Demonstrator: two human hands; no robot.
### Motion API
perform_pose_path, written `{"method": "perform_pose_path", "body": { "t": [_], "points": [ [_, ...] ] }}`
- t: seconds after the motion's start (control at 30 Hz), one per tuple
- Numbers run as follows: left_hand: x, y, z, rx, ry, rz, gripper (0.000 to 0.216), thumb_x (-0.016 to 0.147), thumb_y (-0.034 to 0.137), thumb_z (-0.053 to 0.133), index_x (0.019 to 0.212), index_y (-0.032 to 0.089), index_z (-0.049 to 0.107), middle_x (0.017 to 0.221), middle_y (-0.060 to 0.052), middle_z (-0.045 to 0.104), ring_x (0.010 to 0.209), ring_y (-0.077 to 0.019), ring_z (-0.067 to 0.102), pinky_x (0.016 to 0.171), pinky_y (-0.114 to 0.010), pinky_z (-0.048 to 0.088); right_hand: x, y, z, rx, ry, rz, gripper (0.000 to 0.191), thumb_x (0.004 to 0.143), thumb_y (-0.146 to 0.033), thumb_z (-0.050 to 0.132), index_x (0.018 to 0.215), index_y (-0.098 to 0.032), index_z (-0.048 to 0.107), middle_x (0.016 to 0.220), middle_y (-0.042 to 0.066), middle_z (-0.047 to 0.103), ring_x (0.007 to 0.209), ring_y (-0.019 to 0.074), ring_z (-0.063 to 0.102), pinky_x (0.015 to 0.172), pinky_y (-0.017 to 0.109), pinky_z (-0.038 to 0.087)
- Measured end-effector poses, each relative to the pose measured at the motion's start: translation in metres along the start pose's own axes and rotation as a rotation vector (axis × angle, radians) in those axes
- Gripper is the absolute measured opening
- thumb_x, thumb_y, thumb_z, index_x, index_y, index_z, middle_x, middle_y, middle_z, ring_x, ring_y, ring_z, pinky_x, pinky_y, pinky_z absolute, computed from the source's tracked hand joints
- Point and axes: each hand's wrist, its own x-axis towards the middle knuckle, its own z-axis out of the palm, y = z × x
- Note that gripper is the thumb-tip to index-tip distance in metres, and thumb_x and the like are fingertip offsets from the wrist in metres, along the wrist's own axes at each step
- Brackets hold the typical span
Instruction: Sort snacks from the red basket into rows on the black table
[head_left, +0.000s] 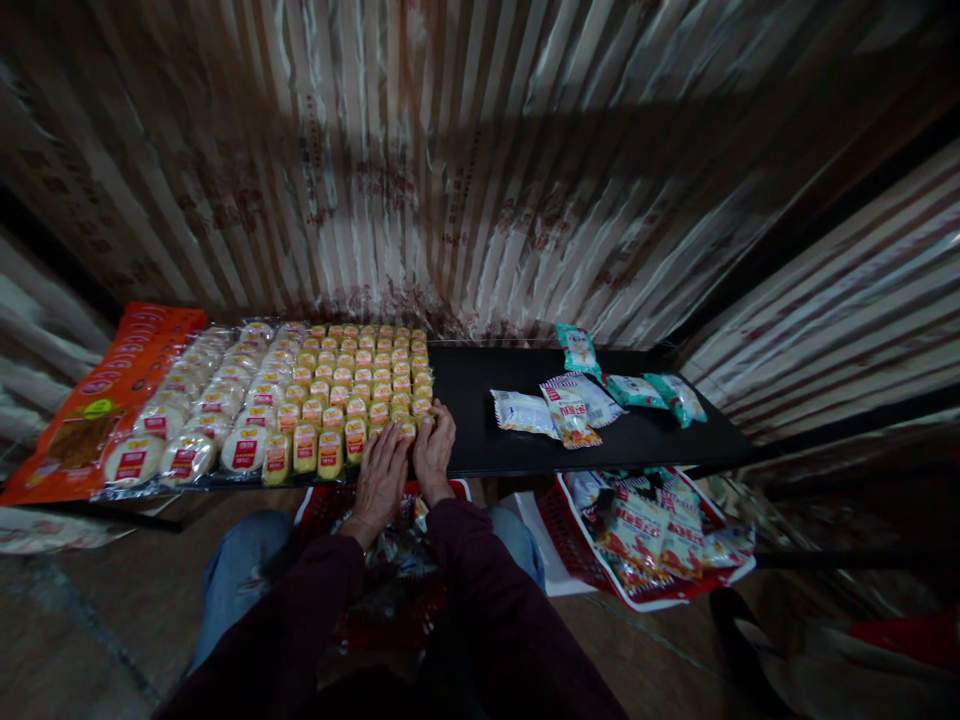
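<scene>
Rows of small yellow wrapped cakes (pixel 330 452) with red-and-white labels stand packed together on a narrow black shelf (pixel 469 370). My left hand (pixel 382 480) rests on the front right corner of these rows, its fingers stretched forward. Against the right side of the same corner is my right hand (pixel 435 448), its fingers extended along the end cakes. The two hands almost touch. Whatever lies under the fingertips is partly hidden. Left of the yellow cakes are columns of round white wrapped cakes (pixel 244 447).
Overlapping orange packets (pixel 97 420) lie at the shelf's left end. On the right are white-and-orange snack bags (pixel 570 412) and teal packets (pixel 576 350). Below stand a filled red basket (pixel 589 545) and another red basket (pixel 397 635) between my knees. Striped sheeting (pixel 465 170) hangs behind.
</scene>
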Motion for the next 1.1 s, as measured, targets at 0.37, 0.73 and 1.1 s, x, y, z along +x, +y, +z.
{"method": "perform_pose_path", "body": {
  "t": [0.37, 0.73, 1.1],
  "points": [
    [-0.008, -0.002, 0.003, 0.015, 0.016, 0.018, 0.045, 0.091, 0.014, 0.041, 0.137, 0.014, 0.044, 0.141, -0.015, 0.049, 0.137, -0.0221, 0.037, 0.115, -0.048, 0.021, -0.008, 0.000, -0.011, -0.056, -0.064, 0.060, 0.052, 0.095, -0.041, 0.025, 0.136, -0.011, 0.038, 0.137, 0.019, 0.047, 0.130, 0.0244, 0.039, 0.106, 0.046, 0.031],
    [-0.020, 0.009, -0.007, -0.002, -0.042, 0.051, 0.047, 0.089, 0.010, 0.039, 0.136, 0.013, 0.044, 0.144, -0.014, 0.045, 0.142, -0.0222, 0.026, 0.116, -0.049, 0.021, -0.030, 0.002, -0.024, -0.071, -0.053, -0.042, 0.052, 0.096, -0.038, 0.024, 0.139, -0.011, 0.036, 0.141, 0.019, 0.042, 0.135, 0.0248, 0.032, 0.109, 0.051, 0.029],
    [-0.068, 0.030, -0.018, -0.165, -0.208, 0.032, 0.053, 0.086, 0.006, 0.033, 0.138, 0.014, 0.044, 0.143, -0.014, 0.047, 0.142, -0.0210, 0.025, 0.111, -0.045, 0.033, -0.094, 0.013, -0.041, -0.133, -0.060, -0.128, 0.048, 0.097, -0.034, 0.024, 0.136, -0.012, 0.040, 0.141, 0.019, 0.042, 0.137, 0.0244, 0.029, 0.108, 0.053, 0.030]
  ]
}}
